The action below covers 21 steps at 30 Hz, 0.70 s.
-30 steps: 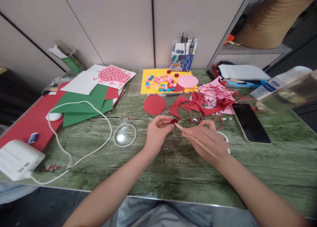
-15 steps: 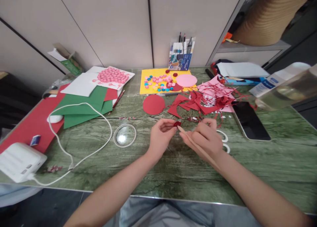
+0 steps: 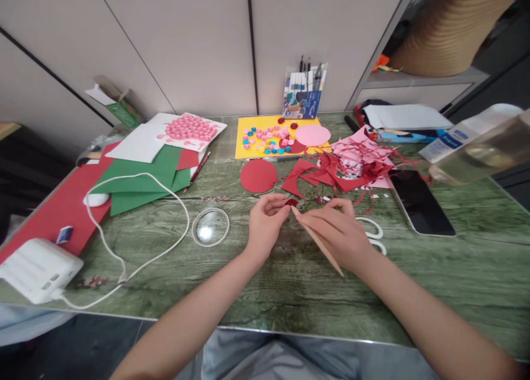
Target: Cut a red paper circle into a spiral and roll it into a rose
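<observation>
My left hand [image 3: 265,225] pinches a small dark red rolled piece [image 3: 291,202], perhaps of paper, between thumb and fingertips. In my right hand [image 3: 342,231] is a slim pale wooden stick [image 3: 325,250], its narrow tip against the red piece and its wider end slanting down toward me. White scissors handles [image 3: 376,235] stick out from behind my right hand; their blades are hidden. Just beyond the hands lie a red paper circle [image 3: 258,175] and red paper offcuts [image 3: 298,177].
Behind is a yellow sheet [image 3: 242,148] with small coloured rolls and a pink circle [image 3: 312,136]. To the right are a phone [image 3: 422,203] and a clear bottle [image 3: 480,153]. On the left are a white cable [image 3: 184,214], a charger [image 3: 39,269] and green paper [image 3: 141,173].
Both hands have shifted slightly left with the red piece. The stick has swung, so its near end now shows below my right palm instead of lying along the wrist.
</observation>
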Motion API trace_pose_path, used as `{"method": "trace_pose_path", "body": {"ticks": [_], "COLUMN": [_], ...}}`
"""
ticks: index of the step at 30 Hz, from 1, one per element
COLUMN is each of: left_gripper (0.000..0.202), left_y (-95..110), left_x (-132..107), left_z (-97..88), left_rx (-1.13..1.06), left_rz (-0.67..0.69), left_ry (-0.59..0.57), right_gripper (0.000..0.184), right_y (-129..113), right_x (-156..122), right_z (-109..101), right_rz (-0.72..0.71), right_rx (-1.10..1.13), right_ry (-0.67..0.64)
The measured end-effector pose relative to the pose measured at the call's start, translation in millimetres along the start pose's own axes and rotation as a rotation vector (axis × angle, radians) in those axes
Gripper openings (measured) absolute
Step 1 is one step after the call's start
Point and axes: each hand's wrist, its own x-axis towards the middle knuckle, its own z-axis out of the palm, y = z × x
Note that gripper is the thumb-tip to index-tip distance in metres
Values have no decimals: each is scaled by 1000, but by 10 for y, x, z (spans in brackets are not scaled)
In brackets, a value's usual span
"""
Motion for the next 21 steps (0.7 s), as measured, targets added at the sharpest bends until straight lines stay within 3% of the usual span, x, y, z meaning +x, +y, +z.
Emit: {"method": "trace_pose_path", "body": {"ticks": [7,21], "left_gripper": [21,20], "left_y": [16,24], "left_x": [-65,-129], "left_z": [31,63], "left_rx": [-19,-56], "left_rz": [6,-24], "left_ry": [3,4], "right_gripper": [25,18], "right_y": [-20,-22], "right_x": [-11,23], "right_z": [52,24], "right_rz": [18,-17], "right_rx": [-3,-91], "right_ry": [95,106]}}
